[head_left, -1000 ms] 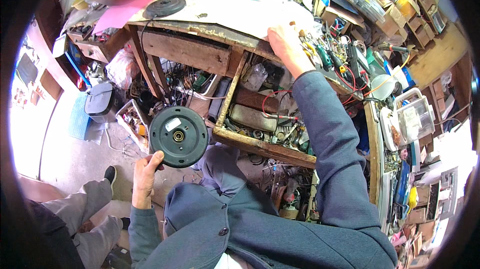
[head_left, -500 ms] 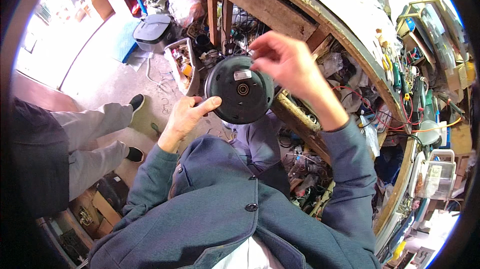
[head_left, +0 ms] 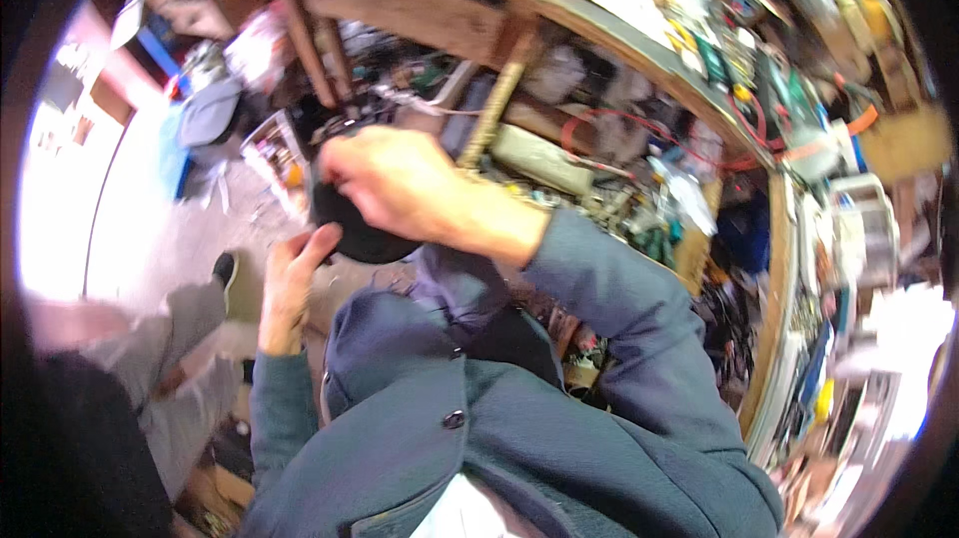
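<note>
A round black disc is above my lap, tilted and partly covered. My left hand grips its lower left rim, thumb on the face. My right hand lies across the upper face, its fingers curled at the upper left part; motion blurs them and hides whether they hold anything.
A cluttered wooden bench with tools on top stands in front, its open compartments full of parts. A crate and grey bin sit on the left floor. Another person's legs are at lower left.
My right hand left the bench top, came down to the disc and now covers much of its face. My left hand keeps hold of the rim. The view has swung and is blurred.
</note>
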A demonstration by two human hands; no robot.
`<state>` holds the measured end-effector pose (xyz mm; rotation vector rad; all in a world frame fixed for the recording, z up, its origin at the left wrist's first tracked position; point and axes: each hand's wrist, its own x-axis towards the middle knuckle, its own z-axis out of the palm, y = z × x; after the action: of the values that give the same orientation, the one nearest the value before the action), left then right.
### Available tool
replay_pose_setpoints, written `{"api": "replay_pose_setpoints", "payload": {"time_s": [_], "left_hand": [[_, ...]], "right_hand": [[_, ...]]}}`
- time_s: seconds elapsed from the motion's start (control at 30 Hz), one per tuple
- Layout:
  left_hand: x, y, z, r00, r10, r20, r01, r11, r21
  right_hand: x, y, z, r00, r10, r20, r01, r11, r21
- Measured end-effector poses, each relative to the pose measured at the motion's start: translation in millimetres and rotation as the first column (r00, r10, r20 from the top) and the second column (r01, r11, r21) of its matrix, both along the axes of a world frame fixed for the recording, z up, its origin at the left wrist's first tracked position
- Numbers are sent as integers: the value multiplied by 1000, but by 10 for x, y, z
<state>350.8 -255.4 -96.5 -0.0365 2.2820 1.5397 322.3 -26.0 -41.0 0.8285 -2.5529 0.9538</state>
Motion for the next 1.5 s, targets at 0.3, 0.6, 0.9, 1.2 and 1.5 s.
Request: {"api": "replay_pose_setpoints", "payload": {"time_s": [0.3,0.6,0.9,1.2,1.5], "left_hand": [[-65,-118,-337,999,46,29,-49,994,95],[-50,-79,-280,997,39,63,-47,992,118],[-65,-51,-257,994,101,29,-105,984,146],[-95,-163,-355,999,50,13,-52,994,95],[-106,48,-204,992,111,54,-118,980,160]], "right_hand": [[100,8,-211,986,8,-169,-24,996,-89],[137,41,-283,974,-91,-209,78,995,-67],[155,-169,-267,899,-117,-423,182,976,117],[95,-180,-306,957,-142,-255,155,987,33],[378,454,55,929,-349,-126,357,933,49]]}}
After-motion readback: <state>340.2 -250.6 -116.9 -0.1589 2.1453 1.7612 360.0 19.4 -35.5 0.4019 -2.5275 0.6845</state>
